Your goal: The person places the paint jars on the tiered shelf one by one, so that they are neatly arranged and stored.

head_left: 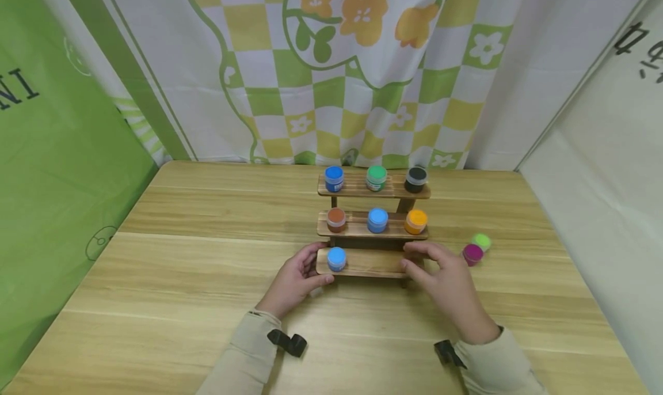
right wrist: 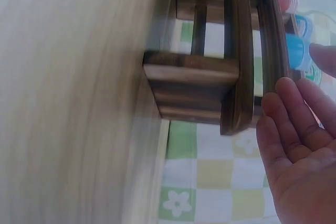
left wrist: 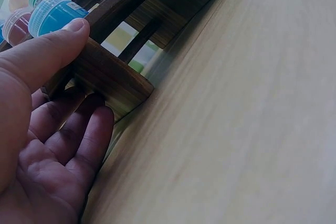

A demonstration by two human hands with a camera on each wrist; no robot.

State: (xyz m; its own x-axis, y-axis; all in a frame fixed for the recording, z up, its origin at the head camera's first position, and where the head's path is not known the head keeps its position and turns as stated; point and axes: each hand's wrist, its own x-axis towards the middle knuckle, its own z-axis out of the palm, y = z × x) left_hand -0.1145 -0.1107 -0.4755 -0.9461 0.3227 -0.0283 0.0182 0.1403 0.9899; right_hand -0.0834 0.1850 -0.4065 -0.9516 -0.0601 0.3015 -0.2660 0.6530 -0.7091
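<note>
A three-tier wooden display stand (head_left: 373, 261) stands on the table. My left hand (head_left: 294, 278) holds the left end of its bottom shelf, thumb at the front edge and fingers beneath, beside a light blue paint jar (head_left: 336, 259). At the shelf's right end hovers my right hand (head_left: 446, 277), fingers loosely extended and holding nothing in the right wrist view. The middle shelf bears a brown jar (head_left: 336, 220), a blue jar (head_left: 377, 220) and an orange jar (head_left: 416, 221). On top sit a dark blue jar (head_left: 334, 178), a green jar (head_left: 376, 178) and a black jar (head_left: 416, 179).
Right of the stand, a magenta jar (head_left: 472, 254) and a lime green jar (head_left: 481, 242) stand close together on the wooden table (head_left: 207, 257). A patterned curtain (head_left: 331, 107) hangs behind the table, with a green cloth (head_left: 67, 170) at left and a pale one at right.
</note>
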